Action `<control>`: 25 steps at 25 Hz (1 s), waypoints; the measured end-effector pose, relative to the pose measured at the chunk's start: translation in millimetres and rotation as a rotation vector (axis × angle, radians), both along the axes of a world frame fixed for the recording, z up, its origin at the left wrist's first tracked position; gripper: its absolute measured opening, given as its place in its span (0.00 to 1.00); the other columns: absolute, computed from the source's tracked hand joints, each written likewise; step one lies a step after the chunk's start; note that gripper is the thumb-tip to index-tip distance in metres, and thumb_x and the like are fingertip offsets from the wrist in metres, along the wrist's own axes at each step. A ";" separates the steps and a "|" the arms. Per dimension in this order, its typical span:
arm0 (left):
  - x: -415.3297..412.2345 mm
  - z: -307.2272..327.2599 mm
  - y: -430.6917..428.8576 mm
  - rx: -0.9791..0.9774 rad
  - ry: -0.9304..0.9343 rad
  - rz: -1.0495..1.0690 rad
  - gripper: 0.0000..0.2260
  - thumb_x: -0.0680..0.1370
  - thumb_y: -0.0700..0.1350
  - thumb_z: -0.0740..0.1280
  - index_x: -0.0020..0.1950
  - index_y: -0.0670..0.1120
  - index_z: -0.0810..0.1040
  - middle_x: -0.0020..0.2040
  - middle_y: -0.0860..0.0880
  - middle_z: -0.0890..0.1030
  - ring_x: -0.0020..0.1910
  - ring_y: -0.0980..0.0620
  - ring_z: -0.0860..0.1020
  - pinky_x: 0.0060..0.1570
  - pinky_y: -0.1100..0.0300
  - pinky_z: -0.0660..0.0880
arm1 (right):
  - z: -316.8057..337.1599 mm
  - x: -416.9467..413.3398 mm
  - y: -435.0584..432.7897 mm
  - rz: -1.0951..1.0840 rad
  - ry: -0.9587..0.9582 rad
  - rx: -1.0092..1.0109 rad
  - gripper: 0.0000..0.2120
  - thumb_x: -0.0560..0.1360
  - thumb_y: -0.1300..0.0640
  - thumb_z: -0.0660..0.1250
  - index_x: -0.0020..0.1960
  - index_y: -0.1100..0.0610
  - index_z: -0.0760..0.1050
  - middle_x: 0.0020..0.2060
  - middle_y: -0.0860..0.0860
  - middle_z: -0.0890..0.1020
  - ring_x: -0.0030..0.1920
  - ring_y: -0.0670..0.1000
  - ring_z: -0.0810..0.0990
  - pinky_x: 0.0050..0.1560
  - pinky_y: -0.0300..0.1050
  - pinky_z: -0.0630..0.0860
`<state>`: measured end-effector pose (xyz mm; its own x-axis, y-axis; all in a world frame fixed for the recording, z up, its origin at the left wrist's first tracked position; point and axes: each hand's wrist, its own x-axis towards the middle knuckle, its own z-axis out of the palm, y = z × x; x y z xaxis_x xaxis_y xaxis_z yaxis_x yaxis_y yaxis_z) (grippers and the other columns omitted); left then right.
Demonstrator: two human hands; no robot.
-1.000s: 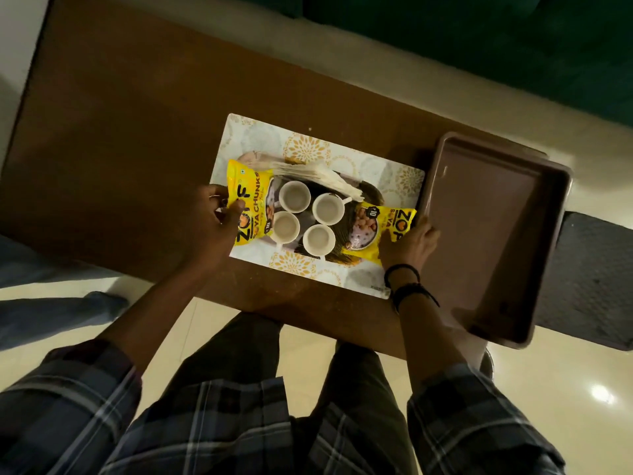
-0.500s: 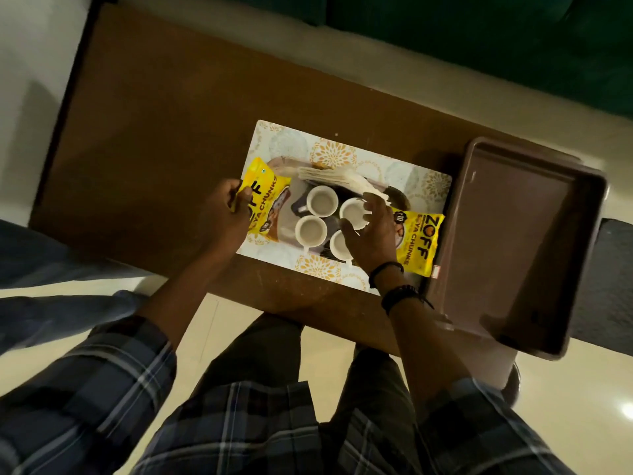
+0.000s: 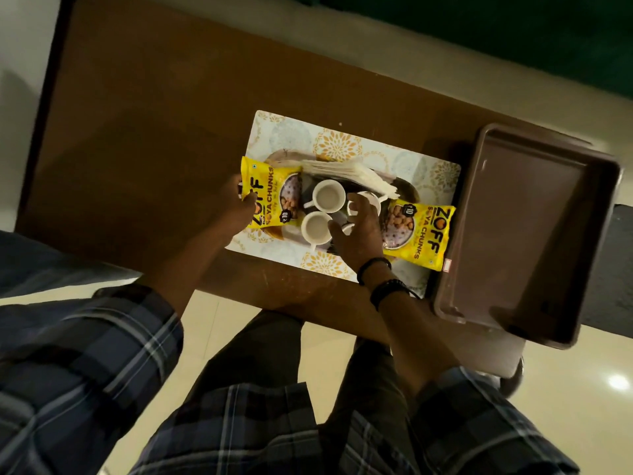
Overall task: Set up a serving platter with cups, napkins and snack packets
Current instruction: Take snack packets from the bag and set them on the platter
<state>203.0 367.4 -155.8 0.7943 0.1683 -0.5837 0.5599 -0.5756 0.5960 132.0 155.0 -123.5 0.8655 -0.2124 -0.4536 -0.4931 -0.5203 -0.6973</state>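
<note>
The left hand (image 3: 236,205) grips the left snack packet (image 3: 265,197) at the platter's (image 3: 406,188) 9 o'clock edge, thumb on top. The right hand (image 3: 359,234), fingers spread and curled, covers 2 cups at 3 o'clock of the 2 visible cups (image 3: 328,197); whether it grasps them cannot be told. Napkins (image 3: 346,171) lie at 12 o'clock. The right packet (image 3: 419,231) lies untouched. The platter rests on a placemat (image 3: 284,132) on the bench (image 3: 154,114).

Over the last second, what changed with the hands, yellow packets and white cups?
The right hand let go of the right yellow snack packet and moved left onto the white cups. The left hand still grips the left yellow snack packet. White napkins unchanged.
</note>
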 end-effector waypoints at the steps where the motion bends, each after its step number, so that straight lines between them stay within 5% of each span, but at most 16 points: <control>1: 0.7 -1.1 2.0 -0.001 0.003 -0.021 0.17 0.76 0.33 0.60 0.65 0.40 0.71 0.63 0.39 0.77 0.61 0.41 0.76 0.54 0.54 0.72 | -0.7 -0.3 0.5 -0.003 0.008 -0.006 0.27 0.73 0.62 0.71 0.69 0.63 0.66 0.66 0.62 0.70 0.63 0.61 0.73 0.59 0.48 0.70; 6: -3.8 -4.6 13.9 0.000 0.126 -0.144 0.26 0.79 0.36 0.60 0.76 0.43 0.57 0.73 0.41 0.67 0.71 0.41 0.67 0.68 0.45 0.67 | -0.3 -5.0 0.5 -0.002 0.040 -0.030 0.29 0.73 0.60 0.70 0.71 0.63 0.64 0.69 0.61 0.68 0.67 0.61 0.70 0.62 0.50 0.69; 12: -27.3 4.6 -0.8 0.065 0.065 -0.181 0.31 0.80 0.36 0.59 0.77 0.42 0.44 0.77 0.41 0.58 0.74 0.42 0.60 0.63 0.60 0.63 | 7.4 -20.8 -15.8 -0.009 0.016 -0.078 0.37 0.72 0.58 0.71 0.75 0.62 0.57 0.73 0.60 0.64 0.74 0.60 0.62 0.73 0.54 0.61; 18: -58.1 42.8 -24.7 0.090 0.011 -0.452 0.32 0.78 0.39 0.63 0.77 0.40 0.48 0.77 0.37 0.56 0.76 0.40 0.56 0.72 0.50 0.58 | 31.0 -51.1 -40.4 0.174 0.094 -0.350 0.45 0.73 0.39 0.66 0.78 0.58 0.47 0.79 0.57 0.51 0.79 0.57 0.47 0.78 0.55 0.46; 25: -84.4 103.2 -69.4 0.078 -0.031 -0.696 0.31 0.78 0.41 0.65 0.76 0.39 0.53 0.77 0.38 0.57 0.76 0.40 0.57 0.72 0.50 0.59 | 82.5 -80.8 -89.7 0.242 0.176 -0.403 0.44 0.74 0.38 0.63 0.79 0.50 0.42 0.79 0.51 0.45 0.79 0.55 0.43 0.77 0.60 0.48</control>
